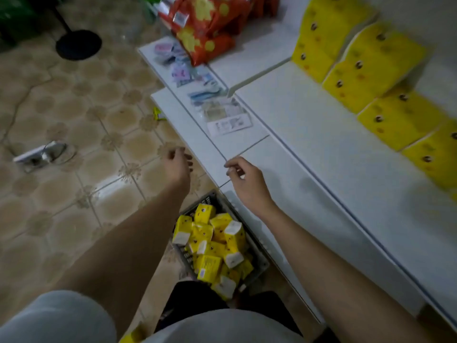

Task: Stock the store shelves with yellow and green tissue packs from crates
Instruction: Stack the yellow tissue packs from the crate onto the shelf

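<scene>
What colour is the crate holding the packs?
Dark grey, seen in the head view: crate with yellow packs inside.

Glossy tiled floor (74, 115), smooth matt white shelves (321, 144), seemingly plastic-wrapped yellow packs (385, 58), dark plastic crate (210, 196).

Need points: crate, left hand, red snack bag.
crate (214, 199), head view, on the far rim above the packs
left hand (178, 167), head view, on the back of the hand
red snack bag (205, 26), head view, on the middle of its printed front
</scene>
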